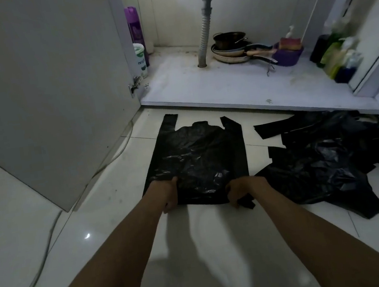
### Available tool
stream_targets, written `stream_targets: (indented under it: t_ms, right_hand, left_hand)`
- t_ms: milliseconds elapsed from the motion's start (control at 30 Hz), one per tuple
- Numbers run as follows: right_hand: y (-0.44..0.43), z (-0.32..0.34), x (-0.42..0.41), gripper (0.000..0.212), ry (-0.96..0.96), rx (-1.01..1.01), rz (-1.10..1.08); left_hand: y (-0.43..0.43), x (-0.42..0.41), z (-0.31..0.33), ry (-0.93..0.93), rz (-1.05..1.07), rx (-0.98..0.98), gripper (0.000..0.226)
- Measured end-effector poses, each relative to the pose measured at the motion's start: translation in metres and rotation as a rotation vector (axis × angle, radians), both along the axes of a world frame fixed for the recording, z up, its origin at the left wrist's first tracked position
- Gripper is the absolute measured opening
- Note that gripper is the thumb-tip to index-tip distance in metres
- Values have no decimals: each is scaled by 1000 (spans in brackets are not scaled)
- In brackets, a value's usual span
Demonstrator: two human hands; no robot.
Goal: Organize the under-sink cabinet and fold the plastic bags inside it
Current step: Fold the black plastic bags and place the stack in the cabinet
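Two bare forearms reach forward from the bottom edge, over pale floor tiles (94, 233). Left hand (169, 195) holds the near left corner of a black bag (197, 156), thumb on top and fingers tucked at the edge. Right hand (240, 192) grips the near right corner, fingers curled round a bunch of the plastic.

The bag lies flat on the tiles in front of the open cabinet, handles pointing away toward the cabinet floor (200, 89). Surface wrinkled and shiny.

Just right of it, a loose pile of bags (331, 163), also black, crumpled and overlapping. It reaches to the cabinet's front edge.

Inside the cabinet: a ribbed drain hose (204, 33) comes down to the floor near the middle. Stacked pans (231, 50) sit just right of the hose, handles pointing right. Beside them is a purple tub (289, 55) with a sponge on top. Blurred bottles (338, 56) stand at the far right. At the left wall are a purple spray can (135, 25) and a white container (140, 58).

Cabinet door (44, 90) stands open at left. A white cable (42, 259) runs along the tiles beneath it.
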State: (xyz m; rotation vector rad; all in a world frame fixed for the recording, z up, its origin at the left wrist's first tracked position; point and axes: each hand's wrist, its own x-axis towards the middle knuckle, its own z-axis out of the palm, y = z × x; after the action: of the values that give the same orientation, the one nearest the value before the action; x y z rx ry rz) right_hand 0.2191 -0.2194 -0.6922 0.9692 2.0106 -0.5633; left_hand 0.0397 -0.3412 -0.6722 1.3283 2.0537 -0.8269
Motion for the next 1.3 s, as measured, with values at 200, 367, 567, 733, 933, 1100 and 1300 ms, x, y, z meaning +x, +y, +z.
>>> stream_targets:
  t_ms: [200,367,567,733,933,1100,1300]
  right_hand:
    - [10,27,-10,78,-67,-220,-172]
    - [-1,6,-5,46,488,200,-276]
    - [-66,-63,3,79,636,471,-186]
    - [-93,-101,25,76,719,589,-202]
    - [-76,-97,35,69,663,634,-308]
    - [-57,-81,16,69,653,662,-304]
    - [-38,-68,-2,73,622,500,-189]
  left_hand:
    - [2,1,23,-262,270,-446,60]
    - [-14,-24,-5,-318,351,248,69]
    - [-67,0,-78,-160,112,733,89]
    - [-111,15,-121,-55,125,849,83]
    - [-116,0,-116,-26,243,896,86]
    - [-89,-17,-93,13,237,934,89]
    - [-49,-35,-73,-226,236,550,119]
